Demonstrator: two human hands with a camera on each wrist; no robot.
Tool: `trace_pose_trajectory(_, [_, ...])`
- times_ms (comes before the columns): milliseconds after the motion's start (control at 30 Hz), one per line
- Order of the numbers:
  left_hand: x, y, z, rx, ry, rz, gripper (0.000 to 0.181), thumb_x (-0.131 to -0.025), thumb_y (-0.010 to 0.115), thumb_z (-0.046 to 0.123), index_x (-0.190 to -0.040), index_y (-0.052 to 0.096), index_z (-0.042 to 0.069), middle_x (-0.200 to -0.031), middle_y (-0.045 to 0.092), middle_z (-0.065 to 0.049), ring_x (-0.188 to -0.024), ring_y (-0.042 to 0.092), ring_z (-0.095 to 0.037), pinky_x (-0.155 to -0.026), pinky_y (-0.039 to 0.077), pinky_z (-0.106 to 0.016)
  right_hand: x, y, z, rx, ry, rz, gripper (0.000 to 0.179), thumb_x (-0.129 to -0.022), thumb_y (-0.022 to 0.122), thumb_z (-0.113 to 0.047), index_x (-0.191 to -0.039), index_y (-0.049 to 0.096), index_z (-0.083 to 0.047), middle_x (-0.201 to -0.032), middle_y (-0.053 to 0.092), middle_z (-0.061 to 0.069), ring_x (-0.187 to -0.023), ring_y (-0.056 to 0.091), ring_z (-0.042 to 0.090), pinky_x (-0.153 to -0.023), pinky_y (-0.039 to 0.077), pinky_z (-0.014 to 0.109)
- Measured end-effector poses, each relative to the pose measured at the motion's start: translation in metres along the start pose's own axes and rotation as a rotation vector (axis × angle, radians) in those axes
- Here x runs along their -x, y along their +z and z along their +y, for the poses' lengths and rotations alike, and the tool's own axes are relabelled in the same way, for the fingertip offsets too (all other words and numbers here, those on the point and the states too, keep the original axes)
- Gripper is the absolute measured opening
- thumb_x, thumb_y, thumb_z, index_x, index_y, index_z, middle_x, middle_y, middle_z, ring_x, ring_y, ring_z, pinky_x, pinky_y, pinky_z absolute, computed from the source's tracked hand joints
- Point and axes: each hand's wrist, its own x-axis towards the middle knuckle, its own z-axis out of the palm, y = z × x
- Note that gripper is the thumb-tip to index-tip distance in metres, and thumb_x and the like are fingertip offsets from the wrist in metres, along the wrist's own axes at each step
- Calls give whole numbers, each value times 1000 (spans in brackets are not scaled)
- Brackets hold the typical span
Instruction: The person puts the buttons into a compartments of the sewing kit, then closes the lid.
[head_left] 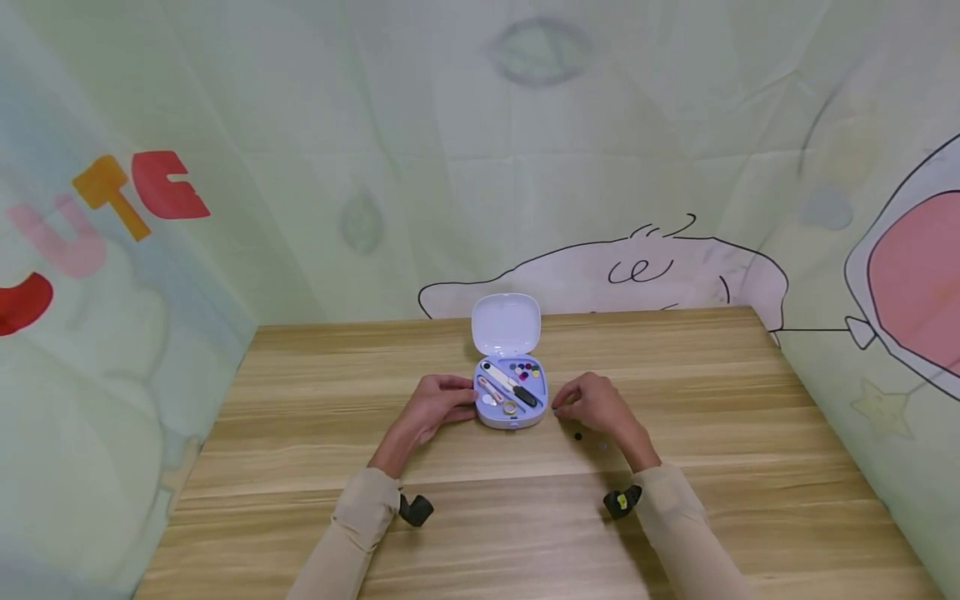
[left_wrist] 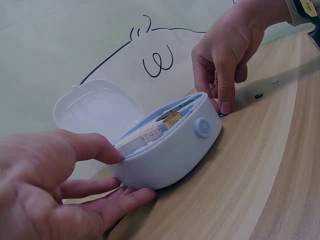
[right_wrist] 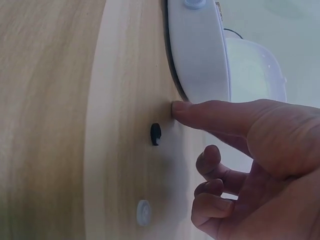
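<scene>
A small lilac sewing box [head_left: 491, 418] stands on the table with its lid [head_left: 506, 323] raised. My left hand [head_left: 441, 404] grips the box's left side, the thumb on the rim and the fingers low along the wall. Right of the box, my right hand [head_left: 592, 404] reaches down to the tabletop. Its thumb and forefinger pinch a small dark button [left_wrist: 223, 114], mostly hidden by the fingertips. A black button [right_wrist: 156, 134] and a pale button [right_wrist: 143, 213] lie nearby on the wood. Inside the box are colourful buttons [head_left: 528, 369] and a white tool with a black end [head_left: 525, 396].
The box also contains a gold thimble-like ring [head_left: 510, 407] and a pinkish strip with printed numbers [left_wrist: 151, 134]. A wood-grain table [head_left: 315, 500] extends around it. Behind the table hangs a printed cloth [head_left: 300, 167].
</scene>
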Motion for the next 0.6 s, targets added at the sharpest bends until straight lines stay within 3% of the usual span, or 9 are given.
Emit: trace_pose_trajectory(600, [0,0,-1,-4,-4,8,32,-96,68,-7,-126,59,-15,-118,64,-26,-94,71,-24,-87,64,-38,-2,0,-5,32,31,-34,5,-89,80,-8,-85,76,-9,-80,67,1,-74,59,18,-63,52,27])
